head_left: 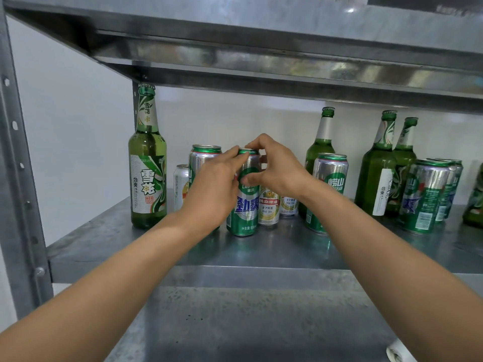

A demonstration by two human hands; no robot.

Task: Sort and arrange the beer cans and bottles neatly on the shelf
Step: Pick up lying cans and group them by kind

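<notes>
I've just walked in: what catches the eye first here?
The left hand and right hand grip a tall green can at the middle of the metal shelf. A lone green bottle stands far left; more bottles and cans crowd the right.

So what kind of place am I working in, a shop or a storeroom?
Probably a storeroom, maybe a shop's back room: a bare metal shelf on a punched post, a plain white wall, and only beer stocked, bottles and cans.
</notes>
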